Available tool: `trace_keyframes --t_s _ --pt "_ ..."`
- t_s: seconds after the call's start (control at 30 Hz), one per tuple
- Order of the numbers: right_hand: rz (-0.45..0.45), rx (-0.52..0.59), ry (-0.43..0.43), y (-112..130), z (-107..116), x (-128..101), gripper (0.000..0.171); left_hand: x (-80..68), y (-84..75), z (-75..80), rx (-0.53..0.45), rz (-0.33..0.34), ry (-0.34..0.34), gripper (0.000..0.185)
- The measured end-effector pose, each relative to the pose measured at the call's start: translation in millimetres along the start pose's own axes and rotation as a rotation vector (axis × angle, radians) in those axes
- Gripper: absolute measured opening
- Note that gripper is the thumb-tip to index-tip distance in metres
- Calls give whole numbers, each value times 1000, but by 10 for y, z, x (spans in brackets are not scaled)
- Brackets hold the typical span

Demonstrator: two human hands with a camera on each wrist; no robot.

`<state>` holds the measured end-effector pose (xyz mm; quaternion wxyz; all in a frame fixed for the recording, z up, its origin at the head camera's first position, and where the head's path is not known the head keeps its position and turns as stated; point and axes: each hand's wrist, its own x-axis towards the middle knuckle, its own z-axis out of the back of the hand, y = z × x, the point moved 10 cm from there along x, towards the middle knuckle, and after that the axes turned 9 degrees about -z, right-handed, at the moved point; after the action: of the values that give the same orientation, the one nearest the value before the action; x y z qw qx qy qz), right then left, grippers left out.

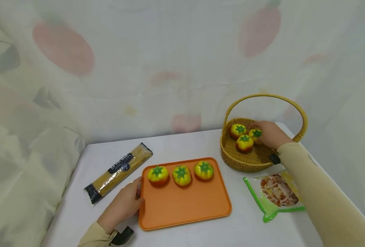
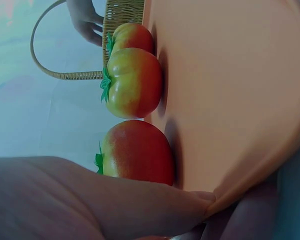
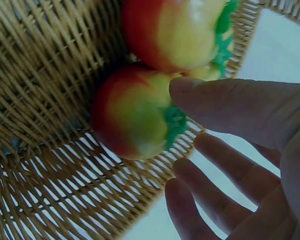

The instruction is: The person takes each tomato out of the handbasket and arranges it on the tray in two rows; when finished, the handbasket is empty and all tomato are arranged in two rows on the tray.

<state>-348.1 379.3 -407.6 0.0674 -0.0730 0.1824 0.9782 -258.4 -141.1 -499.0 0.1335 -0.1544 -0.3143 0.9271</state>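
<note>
My left hand grips the left edge of an orange tray, thumb over the rim and fingers beneath it. Along the tray's far side sit three yellow-red tomatoes with green star-shaped leaves; the nearest tomato is partly behind my thumb in the left wrist view. My right hand reaches into a wicker basket holding three similar tomatoes. In the right wrist view its thumb overlaps the edge of one tomato, while the other fingers are spread loosely, apart from it.
A pack of spaghetti lies slantwise left of the tray. Right of the tray, a green-edged plastic food bag lies in front of the basket, partly under my right sleeve. The basket's tall handle arches above my right hand. Patterned cloth hangs behind the white table.
</note>
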Motion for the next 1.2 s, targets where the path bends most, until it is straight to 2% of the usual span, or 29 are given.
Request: trace_keyframes --t_s 0.3,0.77,0.97,1.2 --pt "-57 -25 50 -67 -76 98 67 -24 27 1 6 13 0 78" --pt "-63 -58 64 -68 -95 186 61 -38 39 -37 -21 29 0 79" --pt "-61 -60 58 -83 -95 188 60 -53 15 -25 4 17 -5 78" --pt "-23 -57 4 -71 20 115 66 -35 15 -30 7 17 -9 77"
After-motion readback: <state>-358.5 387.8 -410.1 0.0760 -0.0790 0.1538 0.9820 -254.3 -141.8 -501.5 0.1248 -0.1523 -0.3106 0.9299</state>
